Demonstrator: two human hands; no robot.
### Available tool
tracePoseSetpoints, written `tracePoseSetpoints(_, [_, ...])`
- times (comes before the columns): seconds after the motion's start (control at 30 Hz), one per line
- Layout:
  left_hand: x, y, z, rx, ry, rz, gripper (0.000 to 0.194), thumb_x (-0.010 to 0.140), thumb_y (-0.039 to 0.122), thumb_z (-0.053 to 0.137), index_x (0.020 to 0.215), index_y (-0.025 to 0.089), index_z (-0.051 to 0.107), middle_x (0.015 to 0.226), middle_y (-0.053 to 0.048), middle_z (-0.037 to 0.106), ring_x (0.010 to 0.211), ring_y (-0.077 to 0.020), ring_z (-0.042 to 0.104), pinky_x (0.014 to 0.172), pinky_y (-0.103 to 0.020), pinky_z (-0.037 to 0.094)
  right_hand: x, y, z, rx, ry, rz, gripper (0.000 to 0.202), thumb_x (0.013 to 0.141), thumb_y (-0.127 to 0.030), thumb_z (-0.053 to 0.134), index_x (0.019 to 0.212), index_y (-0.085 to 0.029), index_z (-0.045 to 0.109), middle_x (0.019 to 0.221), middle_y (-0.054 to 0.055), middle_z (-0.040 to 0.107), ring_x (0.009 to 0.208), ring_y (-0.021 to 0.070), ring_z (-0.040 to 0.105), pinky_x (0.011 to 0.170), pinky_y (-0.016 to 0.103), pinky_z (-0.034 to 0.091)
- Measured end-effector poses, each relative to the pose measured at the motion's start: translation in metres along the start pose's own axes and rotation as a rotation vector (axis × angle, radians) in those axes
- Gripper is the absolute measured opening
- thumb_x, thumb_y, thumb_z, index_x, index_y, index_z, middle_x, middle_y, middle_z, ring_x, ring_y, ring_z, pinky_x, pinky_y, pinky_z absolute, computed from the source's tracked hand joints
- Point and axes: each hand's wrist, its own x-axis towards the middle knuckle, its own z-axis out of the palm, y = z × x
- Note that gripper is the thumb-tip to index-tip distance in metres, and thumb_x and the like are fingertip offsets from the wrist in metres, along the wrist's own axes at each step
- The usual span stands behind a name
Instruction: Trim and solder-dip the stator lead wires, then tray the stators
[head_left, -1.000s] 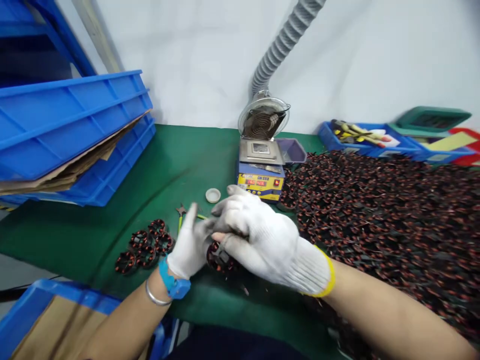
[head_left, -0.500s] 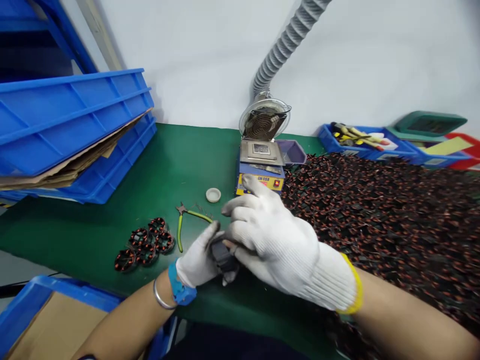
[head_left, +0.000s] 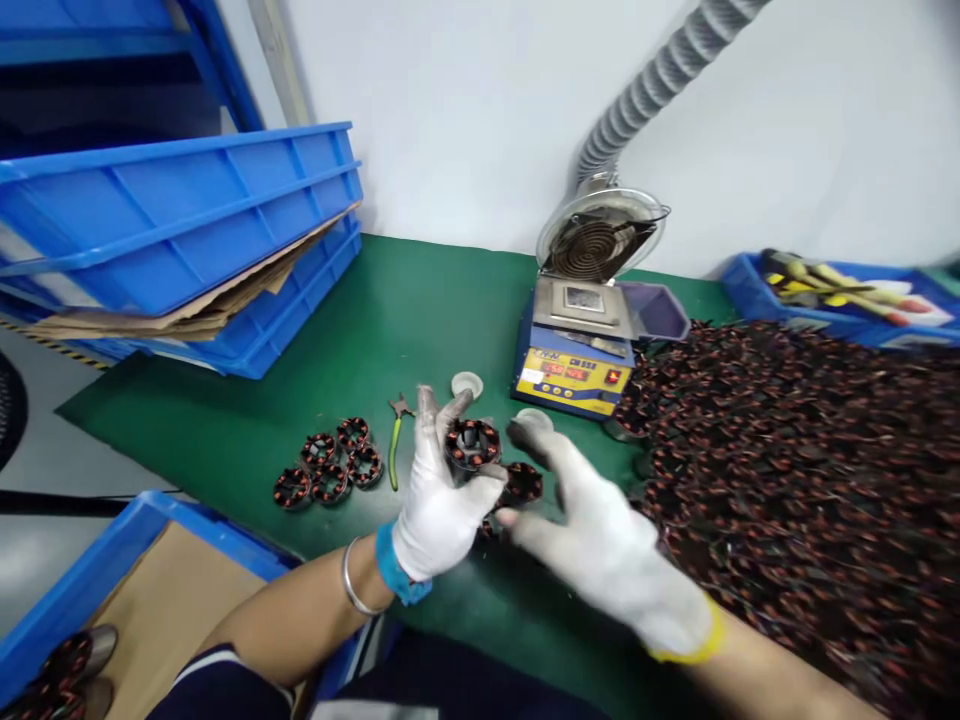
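Gloved in white, my left hand (head_left: pixel 442 500) holds a round copper-wound coil part (head_left: pixel 472 443) between thumb and fingers, its open face up. To its right my right hand (head_left: pixel 592 530) has thumb and fingers spread with nothing between them. Below and between the hands, another wound coil part (head_left: pixel 523 483) is on the green table, partly covered. Left of my left hand are green-handled cutters (head_left: pixel 395 450) and a group of several wound coil parts (head_left: pixel 330 482). A small white dish (head_left: pixel 466 384) sits just beyond my left fingertips, and a second dish (head_left: pixel 534 420) is beside my right fingertips.
A solder pot unit (head_left: pixel 574 375) stands at the back under a grey hose (head_left: pixel 660 80). A large heap of coil parts (head_left: pixel 810 470) covers the right side. Blue crates (head_left: pixel 187 220) are stacked at left, and a lined blue bin (head_left: pixel 142 530) is lower left.
The view has shifted left. My right hand has come away from the left and opened. The part in my left hand now shows its copper windings. More coil parts and a second dish show near the hands.
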Motion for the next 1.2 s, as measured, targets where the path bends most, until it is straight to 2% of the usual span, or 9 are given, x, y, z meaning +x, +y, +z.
tracePoseSetpoints(0.17, [-0.002,0.0,-0.002,-0.015,-0.097,0.113,0.093,0.094,0.036,0.068,0.162,0.034,0.004,0.165,-0.013,0.031,0.148,-0.0253,0.039,0.121,-0.043,0.037,0.006,-0.013,0.031,0.089,0.134,-0.202,0.056,0.085,-0.026,0.057,0.14,-0.022,0.049,0.136,0.012,0.063,0.125,0.0267,0.064,0.106,0.042,0.054])
tracePoseSetpoints(0.37, [0.014,0.012,-0.018,-0.107,-0.013,0.075,0.036,0.1,0.039,0.058,0.134,0.028,0.061,0.133,-0.01,0.068,0.115,-0.0264,0.07,0.103,-0.044,0.056,0.01,0.0,0.005,-0.034,0.171,-0.299,0.052,0.079,-0.022,0.059,0.13,-0.02,0.055,0.125,0.014,0.069,0.116,0.0291,0.069,0.099,0.044,0.059])
tracePoseSetpoints(0.47, [0.019,0.017,-0.025,0.123,0.051,0.293,0.04,0.095,0.04,0.063,0.133,0.027,0.061,0.141,-0.012,0.062,0.128,-0.0293,0.062,0.108,-0.046,0.05,0.012,-0.001,-0.01,-0.131,0.145,-0.415,0.037,0.079,-0.021,0.058,0.116,-0.019,0.061,0.118,0.015,0.071,0.11,0.0298,0.071,0.097,0.045,0.059])
tracePoseSetpoints(0.57, [0.021,0.022,-0.03,0.496,-0.149,0.435,0.038,0.087,0.04,0.069,0.12,0.023,0.069,0.135,-0.014,0.065,0.129,-0.0324,0.059,0.11,-0.046,0.046,0.016,-0.001,-0.018,-0.222,0.149,-0.548,0.037,0.078,-0.018,0.057,0.114,-0.019,0.061,0.114,0.013,0.071,0.107,0.0281,0.07,0.098,0.045,0.058])
tracePoseSetpoints(0.67, [0.024,0.03,-0.032,0.687,-0.305,0.308,0.013,0.089,0.021,0.059,0.089,0.021,0.071,0.09,-0.008,0.075,0.087,-0.0226,0.071,0.082,-0.034,0.054,0.016,0.006,-0.024,-0.307,0.195,-0.611,0.042,0.077,-0.014,0.059,0.118,-0.017,0.058,0.113,0.013,0.071,0.108,0.0273,0.068,0.097,0.045,0.058])
tracePoseSetpoints(0.83, [0.026,0.047,-0.036,0.436,-0.698,0.041,0.018,0.081,0.014,0.056,0.065,0.019,0.059,0.061,0.002,0.061,0.055,-0.0112,0.054,0.057,-0.022,0.044,0.014,0.024,-0.032,-0.282,0.216,-0.504,0.037,0.075,-0.023,0.064,0.111,-0.016,0.061,0.109,0.014,0.07,0.105,0.0297,0.068,0.094,0.05,0.057])
tracePoseSetpoints(0.97, [0.025,0.042,-0.028,0.379,-0.339,-0.137,0.01,0.08,0.028,0.065,0.078,0.018,0.061,0.073,0.0,0.064,0.064,-0.0136,0.057,0.058,-0.024,0.045,0.011,0.027,-0.033,-0.292,0.172,-0.452,0.038,0.073,-0.026,0.068,0.11,-0.019,0.062,0.106,0.012,0.071,0.104,0.031,0.068,0.098,0.054,0.056])
tracePoseSetpoints(1.1, [0.022,0.027,-0.018,0.276,-0.506,-0.386,0.02,0.085,0.037,0.065,0.081,0.018,0.061,0.068,0.001,0.061,0.056,-0.0117,0.053,0.052,-0.023,0.044,0.008,0.021,-0.031,-0.259,0.215,-0.508,0.041,0.075,-0.022,0.067,0.115,-0.02,0.056,0.12,0.016,0.068,0.115,0.0331,0.067,0.098,0.053,0.057])
tracePoseSetpoints(1.2, [0.025,0.026,-0.019,0.129,-0.278,-0.382,0.026,0.088,0.04,0.061,0.075,0.019,0.053,0.06,0.004,0.054,0.045,-0.0095,0.046,0.044,-0.022,0.039,0.005,0.02,-0.031,-0.278,0.168,-0.408,0.039,0.074,-0.022,0.067,0.112,-0.02,0.056,0.119,0.015,0.07,0.111,0.031,0.07,0.088,0.045,0.063])
